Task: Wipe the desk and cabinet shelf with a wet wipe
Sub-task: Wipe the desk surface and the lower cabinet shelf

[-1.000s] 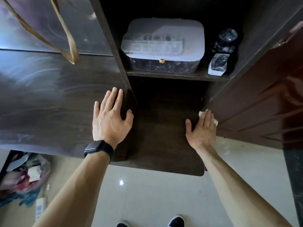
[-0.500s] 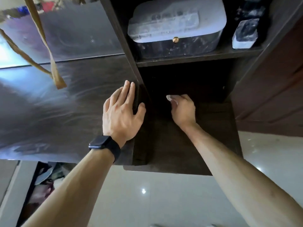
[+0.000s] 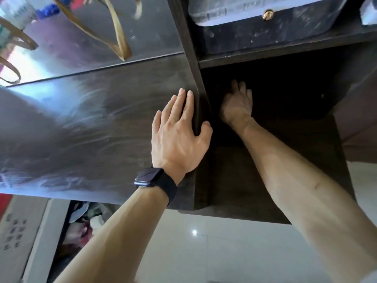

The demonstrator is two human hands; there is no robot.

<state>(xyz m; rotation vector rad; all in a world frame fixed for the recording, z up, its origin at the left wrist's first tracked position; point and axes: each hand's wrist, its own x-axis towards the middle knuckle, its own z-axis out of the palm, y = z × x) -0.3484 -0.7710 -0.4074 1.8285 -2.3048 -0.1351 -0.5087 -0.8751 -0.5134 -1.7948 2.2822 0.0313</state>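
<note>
**Right hand deep in the cabinet, wipe hidden**

The right hand (image 3: 236,107) lies on the cabinet shelf (image 3: 255,180), fingers (image 3: 242,88) stretched out flat into the dark corner. The wet wipe is hidden; whether it lies beneath them cannot be told. The left hand (image 3: 179,139) rests flat on the desk (image 3: 91,123), fingers straight, thumb over its edge.

No wording can be read here. Dark printed marks on the cardboard box (image 3: 18,231), below and left of the left hand (image 3: 179,137), are too blurred to make out; the watch (image 3: 150,177) at that wrist shows a dark face.
</note>
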